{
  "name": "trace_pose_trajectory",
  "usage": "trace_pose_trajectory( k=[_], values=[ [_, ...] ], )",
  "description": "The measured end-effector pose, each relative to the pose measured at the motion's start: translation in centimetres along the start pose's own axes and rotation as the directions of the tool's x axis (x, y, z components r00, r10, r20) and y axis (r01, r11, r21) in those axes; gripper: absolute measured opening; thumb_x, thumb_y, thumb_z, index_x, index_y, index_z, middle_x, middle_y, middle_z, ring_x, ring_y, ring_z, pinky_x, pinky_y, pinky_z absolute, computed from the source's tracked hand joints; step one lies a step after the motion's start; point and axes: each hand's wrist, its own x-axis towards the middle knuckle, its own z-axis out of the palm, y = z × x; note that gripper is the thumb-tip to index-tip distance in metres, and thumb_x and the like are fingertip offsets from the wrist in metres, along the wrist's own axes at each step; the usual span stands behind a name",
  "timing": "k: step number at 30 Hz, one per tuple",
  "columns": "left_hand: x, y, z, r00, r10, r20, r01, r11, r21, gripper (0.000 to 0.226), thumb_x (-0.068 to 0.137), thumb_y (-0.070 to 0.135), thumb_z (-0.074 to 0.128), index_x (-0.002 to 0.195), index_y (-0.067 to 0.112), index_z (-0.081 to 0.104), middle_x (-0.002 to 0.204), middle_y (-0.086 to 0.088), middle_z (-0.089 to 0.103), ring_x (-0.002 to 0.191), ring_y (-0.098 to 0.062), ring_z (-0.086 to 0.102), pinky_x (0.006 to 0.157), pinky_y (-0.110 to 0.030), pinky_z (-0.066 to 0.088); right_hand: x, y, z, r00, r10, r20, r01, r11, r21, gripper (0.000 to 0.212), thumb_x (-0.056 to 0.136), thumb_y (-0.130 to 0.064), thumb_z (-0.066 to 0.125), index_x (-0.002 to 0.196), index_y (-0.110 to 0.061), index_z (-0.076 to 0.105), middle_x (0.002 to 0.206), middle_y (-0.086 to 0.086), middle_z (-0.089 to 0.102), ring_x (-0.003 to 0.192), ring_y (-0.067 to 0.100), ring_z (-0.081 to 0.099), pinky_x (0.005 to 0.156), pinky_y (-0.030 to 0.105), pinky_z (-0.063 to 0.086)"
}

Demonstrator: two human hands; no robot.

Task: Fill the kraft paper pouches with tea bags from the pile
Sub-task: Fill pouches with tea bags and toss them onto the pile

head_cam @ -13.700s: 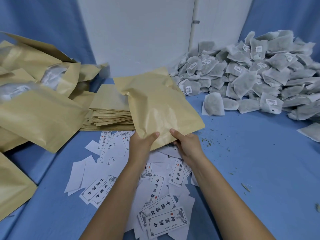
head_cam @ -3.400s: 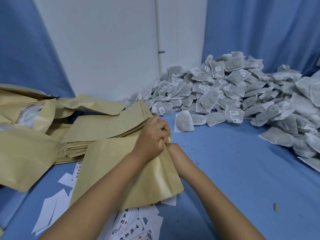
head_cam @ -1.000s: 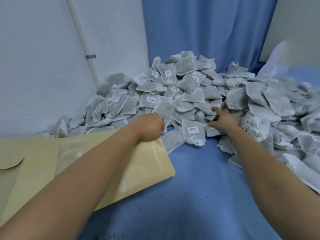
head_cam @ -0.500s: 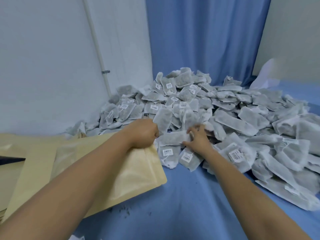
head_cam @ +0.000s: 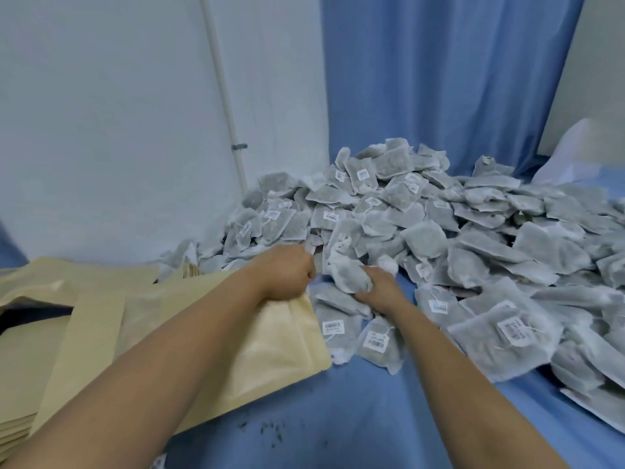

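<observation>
My left hand [head_cam: 287, 277] grips the top edge of a kraft paper pouch [head_cam: 263, 346], which lies slanted on the blue table with its mouth toward the pile. My right hand [head_cam: 377, 287] holds a bunch of grey tea bags [head_cam: 345, 265] just to the right of the pouch mouth. A large pile of tea bags [head_cam: 473, 238] with small white labels spreads from the wall corner across the right of the table.
A stack of flat kraft pouches [head_cam: 50, 299] lies at the left, partly under my left arm. Loose tea crumbs [head_cam: 270, 431] dot the blue table surface [head_cam: 338, 418]. A white wall with a pipe [head_cam: 223, 96] and a blue curtain [head_cam: 439, 79] stand behind the pile.
My right hand drew back from the pile toward the pouch mouth with a bunch of tea bags in it. My left hand kept its grip on the pouch.
</observation>
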Motion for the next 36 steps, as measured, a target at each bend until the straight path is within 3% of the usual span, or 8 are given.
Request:
trace_pose_trajectory(
  k=[2,5,9,14,20,25,31,36],
  values=[
    [-0.8,0.5,-0.4,1.000,-0.012,-0.012,0.012,1.000,-0.005,0.035,0.062,-0.001,0.044,0.047,0.019,0.019,0.048,0.000,0.016,0.050,-0.016,0.013,0.048,-0.032,0.010,-1.5,-3.3,1.8,0.996,-0.037,0.086,0.038,0.999,-0.007,0.027,0.081,-0.040,0.052,0.107,-0.043,0.057,0.113,0.001,0.060,0.108,0.023,0.053,0.093,0.047,0.046],
    [-2.9,1.1,-1.2,0.999,-0.024,-0.030,0.024,1.000,0.012,0.033,0.061,-0.001,0.044,0.047,0.018,0.022,0.047,0.000,0.019,0.047,-0.015,0.015,0.047,-0.031,0.011,-3.5,-6.5,4.5,0.987,-0.007,0.162,0.019,0.997,-0.073,0.060,0.082,-0.047,0.046,0.140,-0.042,0.031,0.147,0.001,0.034,0.134,0.026,0.031,0.104,0.053,0.029],
    [-6.8,-0.8,-3.3,0.994,-0.096,-0.046,0.099,0.993,0.061,0.030,0.064,-0.001,0.047,0.047,0.014,0.028,0.046,-0.003,0.027,0.047,-0.018,0.024,0.046,-0.031,0.015,-4.3,-8.6,5.2,0.994,-0.038,0.105,0.046,0.996,-0.078,0.076,0.084,-0.052,0.052,0.149,-0.031,0.018,0.159,0.001,0.007,0.146,0.028,0.001,0.113,0.055,-0.001],
    [-10.8,-5.8,-5.4,0.982,-0.186,-0.025,0.188,0.971,0.145,0.033,0.068,-0.001,0.048,0.046,0.014,0.028,0.048,-0.003,0.029,0.059,-0.029,0.039,0.052,-0.031,0.023,-1.3,-13.0,3.8,0.981,-0.192,0.023,0.193,0.976,-0.096,0.074,0.086,-0.053,0.058,0.148,-0.029,0.026,0.160,0.001,0.007,0.147,0.024,0.003,0.115,0.053,0.001],
    [-11.4,-9.6,-4.4,0.985,-0.169,-0.044,0.171,0.985,0.039,0.037,0.065,-0.005,0.045,0.046,0.017,0.021,0.045,-0.002,0.020,0.049,-0.018,0.020,0.049,-0.032,0.015,5.0,-17.9,6.1,0.971,-0.237,0.027,0.238,0.967,-0.086,0.076,0.082,-0.047,0.067,0.147,-0.033,0.028,0.160,-0.003,0.003,0.146,0.031,0.000,0.113,0.060,0.013],
    [-10.2,-12.7,-1.8,0.983,-0.180,-0.039,0.182,0.983,0.031,0.039,0.068,-0.004,0.046,0.044,0.019,0.026,0.047,-0.006,0.026,0.059,-0.030,0.038,0.053,-0.037,0.028,11.0,-21.8,11.7,0.975,-0.182,0.130,0.202,0.965,-0.165,0.090,0.074,-0.059,0.068,0.148,-0.039,0.020,0.160,-0.004,-0.006,0.144,0.036,-0.015,0.107,0.069,0.000],
    [-8.8,-14.9,0.9,0.989,-0.142,-0.034,0.141,0.989,-0.034,0.024,0.066,0.010,0.039,0.046,0.018,0.029,0.047,-0.004,0.030,0.051,-0.019,0.031,0.057,-0.037,0.028,14.4,-22.8,18.6,0.943,-0.189,0.273,0.276,0.902,-0.332,0.080,0.083,-0.058,0.051,0.150,-0.035,0.013,0.160,0.003,0.006,0.145,0.036,0.005,0.107,0.069,-0.004],
    [-10.1,-14.9,1.0,0.983,-0.145,-0.108,0.132,0.984,-0.119,0.027,0.063,0.009,0.040,0.044,0.016,0.023,0.045,0.000,0.023,0.046,-0.015,0.023,0.053,-0.037,0.021,12.7,-22.9,17.8,0.957,-0.145,0.250,0.238,0.885,-0.400,0.062,0.077,-0.057,0.053,0.134,-0.033,0.045,0.140,0.004,0.047,0.130,0.033,0.039,0.107,0.063,0.020]
  ],
)
